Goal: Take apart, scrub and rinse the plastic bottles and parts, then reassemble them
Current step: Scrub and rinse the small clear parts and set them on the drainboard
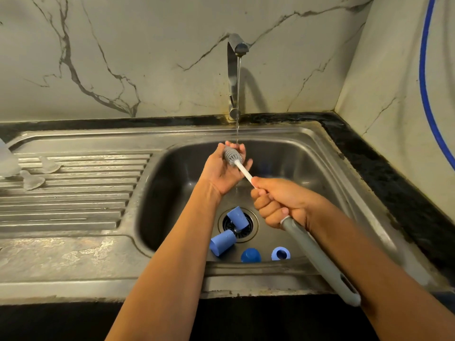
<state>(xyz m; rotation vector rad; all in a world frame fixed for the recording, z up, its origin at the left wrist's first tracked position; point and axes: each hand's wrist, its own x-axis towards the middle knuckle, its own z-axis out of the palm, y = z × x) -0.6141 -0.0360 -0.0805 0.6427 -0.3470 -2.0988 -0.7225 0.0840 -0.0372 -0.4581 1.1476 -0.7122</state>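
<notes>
My left hand lies palm up over the basin of the stainless steel sink, under the thin stream of water from the chrome tap. Its fingers are half bent into a loose cup, not closed. The grey bristle head of the long bottle brush rests across that palm, touching it.

My right hand is a fist round the same bottle brush, fingers wrapped tight where the thin white stem meets the grey plastic handle. The handle runs back past my wrist toward the sink's front edge.

Below my arms, on the basin floor, lie the blue bottle parts:
- one pale blue cylindrical cap on the drain
- a second pale blue cap on its side just beside it
- a dark blue domed cap near the front wall
- a pale blue screw ring near the front wall

Two clear silicone teats sit on the ribbed drainboard to the left, near a clear plastic bottle at the picture's edge.
</notes>
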